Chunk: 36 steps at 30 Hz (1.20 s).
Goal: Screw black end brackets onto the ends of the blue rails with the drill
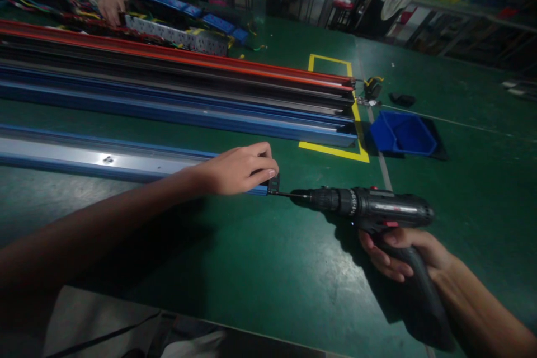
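Observation:
My right hand [403, 257] is wrapped around the handle of a black cordless drill [377, 207]. Its long thin bit points left and meets the end of a long blue metal profile [84, 151] with a silver face. My left hand [243, 170] is closed over that same end, fingers curled at a black end cap [274, 183] that is partly hidden beneath them. The profile lies flat on the green table [260, 268]. Whether a screw sits at the bit's tip is too small to tell.
Behind lie more long profiles, blue [188, 114] and orange [210, 61], ending near a yellow tape outline [335, 151]. A blue bin [405, 134] stands at the right. Across the table, a co-worker's hand [115, 0] rests by wires and a perforated metal strip [176, 33].

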Each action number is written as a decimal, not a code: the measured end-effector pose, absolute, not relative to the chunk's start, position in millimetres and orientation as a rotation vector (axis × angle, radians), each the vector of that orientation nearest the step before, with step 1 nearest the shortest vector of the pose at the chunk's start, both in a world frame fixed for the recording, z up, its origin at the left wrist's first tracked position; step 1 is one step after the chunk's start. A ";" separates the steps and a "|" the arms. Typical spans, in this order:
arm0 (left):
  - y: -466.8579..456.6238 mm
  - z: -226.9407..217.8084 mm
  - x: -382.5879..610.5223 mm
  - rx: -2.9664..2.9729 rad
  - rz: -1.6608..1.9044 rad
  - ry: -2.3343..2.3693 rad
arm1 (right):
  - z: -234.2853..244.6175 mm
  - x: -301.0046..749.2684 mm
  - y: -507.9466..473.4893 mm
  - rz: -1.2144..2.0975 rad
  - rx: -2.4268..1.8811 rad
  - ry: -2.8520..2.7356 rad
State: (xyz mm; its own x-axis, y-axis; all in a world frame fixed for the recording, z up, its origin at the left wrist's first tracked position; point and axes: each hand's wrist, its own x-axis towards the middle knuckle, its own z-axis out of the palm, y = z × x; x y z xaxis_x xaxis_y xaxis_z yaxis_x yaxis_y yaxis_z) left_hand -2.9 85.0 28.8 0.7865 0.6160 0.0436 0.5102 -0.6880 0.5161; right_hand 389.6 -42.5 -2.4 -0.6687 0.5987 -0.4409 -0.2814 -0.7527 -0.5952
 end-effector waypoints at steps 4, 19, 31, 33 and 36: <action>85.2 28.3 -3.0 2.491 0.287 0.843 | -3.1 389.4 -42.8 2.387 -0.870 -0.672; 85.6 28.9 -3.5 2.479 0.286 0.831 | -2.5 389.9 -41.7 2.412 -0.860 -0.664; 84.7 28.9 -3.5 2.478 0.294 0.835 | -4.6 392.7 -40.4 2.431 -0.822 -0.651; 85.1 28.4 -3.4 2.483 0.292 0.837 | -4.1 392.8 -40.0 2.430 -0.821 -0.656; 85.3 28.3 -3.0 2.486 0.288 0.838 | -3.9 393.0 -39.4 2.444 -0.823 -0.662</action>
State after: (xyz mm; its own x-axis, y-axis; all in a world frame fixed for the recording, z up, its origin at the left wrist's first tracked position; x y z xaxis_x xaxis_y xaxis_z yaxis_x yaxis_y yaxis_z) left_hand -3.0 85.3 28.3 0.7885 0.6137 0.0396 0.5086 -0.6870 0.5190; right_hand 393.0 -39.4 -3.9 -0.7068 0.5686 -0.4208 -0.2786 -0.7705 -0.5733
